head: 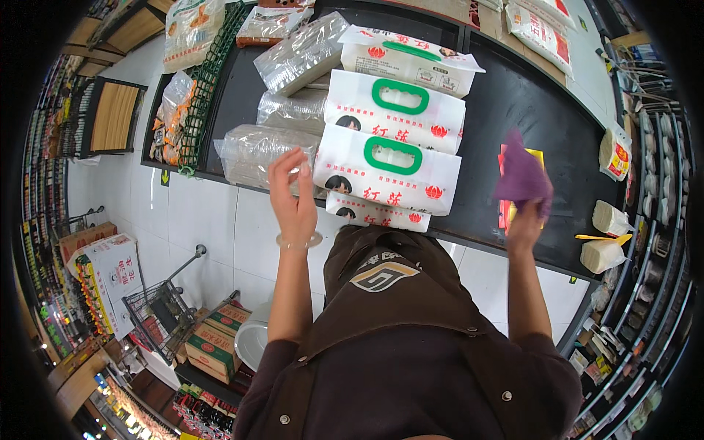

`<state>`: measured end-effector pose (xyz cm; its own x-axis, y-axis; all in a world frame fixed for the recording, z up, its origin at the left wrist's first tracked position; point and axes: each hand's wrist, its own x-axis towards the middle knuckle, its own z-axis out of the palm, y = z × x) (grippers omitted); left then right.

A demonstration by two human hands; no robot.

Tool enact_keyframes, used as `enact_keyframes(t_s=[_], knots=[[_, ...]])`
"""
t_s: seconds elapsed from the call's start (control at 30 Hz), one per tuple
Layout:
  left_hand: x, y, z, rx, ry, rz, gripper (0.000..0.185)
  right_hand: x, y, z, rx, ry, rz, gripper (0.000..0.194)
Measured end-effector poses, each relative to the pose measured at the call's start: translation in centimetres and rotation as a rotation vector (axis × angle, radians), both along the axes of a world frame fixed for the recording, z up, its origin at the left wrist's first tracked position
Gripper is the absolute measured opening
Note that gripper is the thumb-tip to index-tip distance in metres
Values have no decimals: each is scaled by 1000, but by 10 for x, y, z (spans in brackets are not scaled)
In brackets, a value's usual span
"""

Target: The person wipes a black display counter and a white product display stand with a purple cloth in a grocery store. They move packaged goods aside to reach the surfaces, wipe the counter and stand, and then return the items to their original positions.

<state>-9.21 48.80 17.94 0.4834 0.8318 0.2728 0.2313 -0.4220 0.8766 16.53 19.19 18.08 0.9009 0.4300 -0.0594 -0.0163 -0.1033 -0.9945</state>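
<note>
My right hand (523, 228) grips a purple cloth (525, 176), blurred by motion, over the dark display counter (484, 121). Partly hidden beneath the cloth is a red and yellow card or packet (503, 212). My left hand (294, 198), a pale bangle (298, 240) at its wrist, is raised with fingers apart and holds nothing. It hovers in front of a clear-wrapped pack (253, 157); whether it touches the pack I cannot tell. Just right of it, white printed packages (393, 179) with green carry handles (392, 155) form a row on the counter.
More clear-wrapped packs (302, 52) lie behind on the left. A green mesh divider (206, 99) borders bagged goods (175, 118). Shelving (654, 231) with wrapped items runs along the right. A shopping cart (159, 316) and cartons (217, 338) stand on the floor at lower left.
</note>
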Motion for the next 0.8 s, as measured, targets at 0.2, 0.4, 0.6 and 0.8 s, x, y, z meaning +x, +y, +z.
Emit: enact_keyframes(t_s=[0.2,0.4,0.6,0.8], knots=[[68,54,-1,-336,-338,39,27,-51,231,7,-401,-816,737,74],[87,107,-11,-275,-272,-63,29,-57,232,-39,-523,-1055,430,46],[101,173,-6,-92,-94,-257,43,-14,60,-12,-891,-267,-178,30],[203,210,-13,262,-41,-599,37,-39,127,31,57,-193,-436,35]])
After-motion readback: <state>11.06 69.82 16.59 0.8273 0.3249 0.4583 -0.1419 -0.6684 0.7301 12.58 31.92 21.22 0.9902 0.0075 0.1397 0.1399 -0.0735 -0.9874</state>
